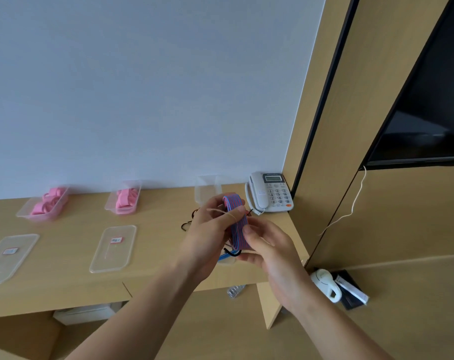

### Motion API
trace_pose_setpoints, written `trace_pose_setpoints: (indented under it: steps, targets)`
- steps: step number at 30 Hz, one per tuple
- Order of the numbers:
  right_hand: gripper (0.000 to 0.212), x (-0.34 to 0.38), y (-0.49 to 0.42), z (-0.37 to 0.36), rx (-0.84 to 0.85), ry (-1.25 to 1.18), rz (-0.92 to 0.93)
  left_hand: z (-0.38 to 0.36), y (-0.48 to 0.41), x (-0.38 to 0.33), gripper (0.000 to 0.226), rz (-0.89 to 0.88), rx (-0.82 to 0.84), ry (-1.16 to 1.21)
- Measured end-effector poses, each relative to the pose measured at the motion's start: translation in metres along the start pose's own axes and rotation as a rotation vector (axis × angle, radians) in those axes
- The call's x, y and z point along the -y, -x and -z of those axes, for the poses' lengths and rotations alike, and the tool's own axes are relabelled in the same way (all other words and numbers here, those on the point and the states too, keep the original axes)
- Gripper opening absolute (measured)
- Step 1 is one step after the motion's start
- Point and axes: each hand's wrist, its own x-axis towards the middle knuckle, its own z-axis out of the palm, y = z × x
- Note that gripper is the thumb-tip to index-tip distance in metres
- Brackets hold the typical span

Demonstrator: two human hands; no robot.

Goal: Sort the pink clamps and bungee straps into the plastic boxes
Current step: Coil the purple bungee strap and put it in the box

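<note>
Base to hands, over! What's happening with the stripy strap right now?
Left hand and right hand both hold the folded strap. Rubber band stretched across it. Third box just behind, looks empty; nothing in the way.

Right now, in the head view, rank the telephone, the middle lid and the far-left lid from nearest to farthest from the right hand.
1. Telephone, just behind the right hand holding the bungee strap.
2. Middle lid, to its left.
3. Far-left lid, at the picture's left edge.
</note>
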Motion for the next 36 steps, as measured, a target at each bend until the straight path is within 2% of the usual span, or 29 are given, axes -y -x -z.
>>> trace_pose_setpoints:
  steps: [5, 8, 12, 19, 24, 27, 29, 31, 33, 36]
  targets:
    - [0.024, -0.003, -0.027, 0.03, 0.121, 0.002, -0.054, -0.005, -0.023, 0.019, 0.036, 0.036, 0.046, 0.035]
    - [0.036, -0.006, -0.048, 0.041, 0.197, 0.017, -0.097, -0.005, -0.035, 0.029, 0.04, 0.043, 0.043, 0.055]
    - [0.041, -0.012, -0.081, 0.042, 0.256, 0.045, -0.152, 0.009, -0.057, 0.035, 0.043, 0.063, 0.015, 0.043]
    - [0.039, -0.036, -0.166, 0.008, 0.179, 0.078, -0.151, 0.063, -0.138, 0.031, 0.048, 0.164, -0.017, 0.139]
    - [0.035, -0.052, -0.233, -0.019, 0.163, 0.161, -0.241, 0.103, -0.202, 0.034, 0.046, 0.254, 0.022, 0.184]
    - [0.037, -0.063, -0.274, -0.034, 0.098, 0.245, -0.308, 0.13, -0.238, 0.035, 0.047, 0.295, 0.017, 0.148]
    - [0.035, -0.076, -0.303, -0.043, 0.015, 0.377, -0.308, 0.149, -0.263, 0.038, 0.038, 0.313, -0.021, 0.057]
    - [0.032, -0.09, -0.332, -0.049, -0.054, 0.646, -0.268, 0.171, -0.288, 0.047, 0.027, 0.336, -0.136, -0.123]
    - [0.027, -0.105, -0.361, -0.053, -0.058, 0.913, -0.189, 0.192, -0.311, 0.06, 0.023, 0.367, -0.25, -0.355]
    - [0.025, -0.133, -0.402, -0.061, -0.049, 1.234, -0.07, 0.212, -0.339, 0.079, 0.022, 0.392, -0.286, -0.559]
